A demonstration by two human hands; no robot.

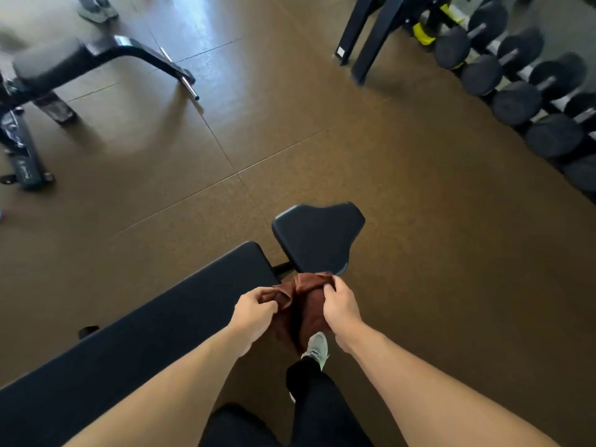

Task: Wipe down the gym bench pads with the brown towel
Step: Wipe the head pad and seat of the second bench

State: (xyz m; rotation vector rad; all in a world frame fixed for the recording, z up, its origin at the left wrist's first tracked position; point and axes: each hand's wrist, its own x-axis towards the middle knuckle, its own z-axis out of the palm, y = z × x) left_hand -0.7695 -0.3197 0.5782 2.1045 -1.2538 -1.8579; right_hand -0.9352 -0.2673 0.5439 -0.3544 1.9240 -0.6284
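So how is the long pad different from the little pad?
The long pad is a straight rectangle; the little pad is short and flares wider at its far end. The long pad runs toward the person; the little pad sits past it, across a gap. The towel, held in both hands, overlaps the little pad's near edge. Both are black.

No legible text or labels.

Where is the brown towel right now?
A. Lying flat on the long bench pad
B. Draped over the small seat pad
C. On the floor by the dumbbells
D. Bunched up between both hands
D: the brown towel is bunched between the left hand and right hand, held above the floor beside the long bench pad.
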